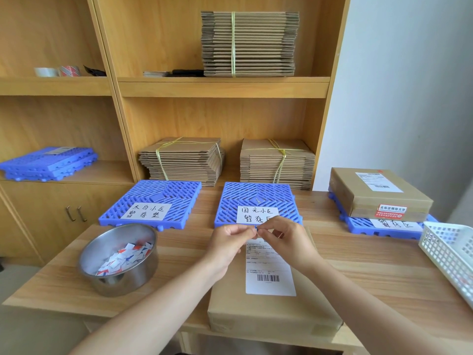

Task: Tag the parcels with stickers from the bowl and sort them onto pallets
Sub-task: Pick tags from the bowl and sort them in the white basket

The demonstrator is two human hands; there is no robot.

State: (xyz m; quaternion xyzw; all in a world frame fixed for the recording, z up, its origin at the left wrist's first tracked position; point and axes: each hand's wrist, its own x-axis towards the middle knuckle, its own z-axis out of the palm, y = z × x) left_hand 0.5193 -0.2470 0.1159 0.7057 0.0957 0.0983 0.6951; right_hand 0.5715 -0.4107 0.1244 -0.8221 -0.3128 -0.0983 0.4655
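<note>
Fingertips [247, 230] of your left hand [227, 243] and right hand [288, 239] curled together, pinching a sticker [256, 227], mostly hidden, over the parcel [268, 313] at front edge of table [384, 272], bowl [120, 281] near front-left corner, second parcel [378, 194] on pallet [363, 226] at back-right corner

Person's body in view: bare left hand [230, 242] on a slim bare left forearm [153, 303], bare right hand [284, 239] on a slim bare right forearm [371, 303]. Skin uncovered to frame edge. Nail detail too small to read.
</note>
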